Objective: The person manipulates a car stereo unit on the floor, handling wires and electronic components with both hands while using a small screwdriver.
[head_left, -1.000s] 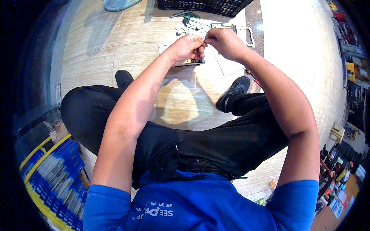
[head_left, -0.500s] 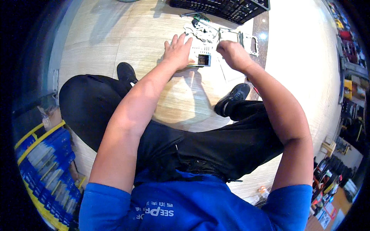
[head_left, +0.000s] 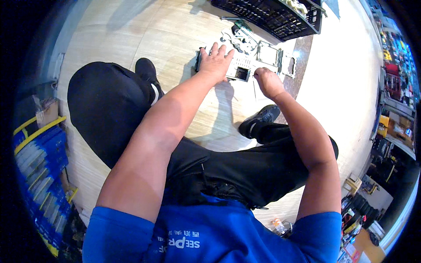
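We sit on a pale wooden floor [head_left: 131, 30] with our legs in black trousers [head_left: 228, 166] spread and black shoes on, one shoe [head_left: 147, 72] by the left knee and the other shoe [head_left: 258, 122] under the right wrist.

Our left hand [head_left: 215, 61] lies flat, fingers spread and open, pressing down on the near left part of a white plastic panel [head_left: 239, 70] that rests on the floor straight ahead. The panel has a dark square opening [head_left: 242, 74] just right of that hand.

Our right hand [head_left: 268, 82] hovers at the panel's right end with its fingers curled into a loose fist; the grip looks closed, though we cannot tell whether anything small sits inside it.

Beyond the panel lie more pale parts: a rectangular metal frame [head_left: 268, 55] just beside it, and a tangle of small white pieces [head_left: 239, 39] near the fingertips of the left hand.

Further off stands a black plastic crate [head_left: 267, 15] with a lattice wall. Blue boxes [head_left: 37, 162] line the left edge of the view, and cluttered shelves [head_left: 392, 92] run along the right.
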`<state>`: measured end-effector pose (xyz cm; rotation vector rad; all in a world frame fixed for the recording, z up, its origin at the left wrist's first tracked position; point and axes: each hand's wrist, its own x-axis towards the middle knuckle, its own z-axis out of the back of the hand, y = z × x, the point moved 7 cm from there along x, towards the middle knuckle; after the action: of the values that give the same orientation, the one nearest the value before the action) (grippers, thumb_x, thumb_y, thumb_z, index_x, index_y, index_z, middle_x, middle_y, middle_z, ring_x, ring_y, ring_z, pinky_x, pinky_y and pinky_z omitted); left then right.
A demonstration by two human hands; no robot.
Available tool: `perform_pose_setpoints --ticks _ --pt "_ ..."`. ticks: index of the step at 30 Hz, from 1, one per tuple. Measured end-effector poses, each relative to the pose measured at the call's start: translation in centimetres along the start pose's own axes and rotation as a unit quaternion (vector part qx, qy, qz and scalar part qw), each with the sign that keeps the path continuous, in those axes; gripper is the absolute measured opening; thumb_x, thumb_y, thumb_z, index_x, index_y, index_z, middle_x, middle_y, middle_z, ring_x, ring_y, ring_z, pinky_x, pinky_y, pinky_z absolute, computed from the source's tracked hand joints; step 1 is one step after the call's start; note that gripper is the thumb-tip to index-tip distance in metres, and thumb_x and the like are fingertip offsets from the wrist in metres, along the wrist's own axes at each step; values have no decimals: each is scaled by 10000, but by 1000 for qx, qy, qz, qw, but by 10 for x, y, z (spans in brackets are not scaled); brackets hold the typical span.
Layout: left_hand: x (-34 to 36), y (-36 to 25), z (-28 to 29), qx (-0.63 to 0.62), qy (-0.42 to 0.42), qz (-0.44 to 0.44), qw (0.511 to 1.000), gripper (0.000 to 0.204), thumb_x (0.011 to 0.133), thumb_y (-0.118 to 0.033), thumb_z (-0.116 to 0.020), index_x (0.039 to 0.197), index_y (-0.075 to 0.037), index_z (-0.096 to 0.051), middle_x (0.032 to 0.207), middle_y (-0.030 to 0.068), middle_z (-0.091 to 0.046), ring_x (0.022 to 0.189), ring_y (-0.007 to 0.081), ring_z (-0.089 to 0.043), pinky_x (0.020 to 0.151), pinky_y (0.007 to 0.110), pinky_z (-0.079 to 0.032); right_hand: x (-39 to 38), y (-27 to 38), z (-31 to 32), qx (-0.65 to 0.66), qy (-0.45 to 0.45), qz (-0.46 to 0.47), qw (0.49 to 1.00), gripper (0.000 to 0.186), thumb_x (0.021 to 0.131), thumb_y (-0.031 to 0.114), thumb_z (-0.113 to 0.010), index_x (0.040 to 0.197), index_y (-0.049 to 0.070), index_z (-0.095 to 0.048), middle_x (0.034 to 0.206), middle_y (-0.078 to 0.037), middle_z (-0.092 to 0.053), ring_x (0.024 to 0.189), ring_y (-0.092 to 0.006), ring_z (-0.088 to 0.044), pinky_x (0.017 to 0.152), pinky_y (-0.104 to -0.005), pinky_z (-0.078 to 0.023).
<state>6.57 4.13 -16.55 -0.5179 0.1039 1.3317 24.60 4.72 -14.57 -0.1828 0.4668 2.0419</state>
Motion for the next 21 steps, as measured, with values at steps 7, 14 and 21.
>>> perform_pose_setpoints --ticks 7,14,21 --pt "1 2 0 -2 -11 -12 1000 1064 702 -323 -887 1575 -216 -288 1622 127 -261 1515 362 -193 1144 679 -237 13 -6 -13 -41 -16 -22 999 189 974 188 -534 965 17 -617 995 -218 -663 896 -406 -671 799 -477 -550" --pt "-1 3 0 -11 -16 -13 1000 1062 700 -311 -887 1575 -215 -291 1618 126 -277 1514 363 -199 1146 679 -227 15 0 -15 -44 -36 -6 998 172 968 178 -528 967 31 -618 998 -209 -663 866 -394 -680 769 -472 -558" --pt "1 3 -1 -18 -15 -16 1000 1058 704 -296 -884 1576 -216 -291 1619 122 -280 1519 357 -192 1145 675 -226 21 4 -16 -88 -7 -12 996 157 935 125 -507 996 32 -618 1014 -201 -665 879 -374 -690 775 -450 -570"
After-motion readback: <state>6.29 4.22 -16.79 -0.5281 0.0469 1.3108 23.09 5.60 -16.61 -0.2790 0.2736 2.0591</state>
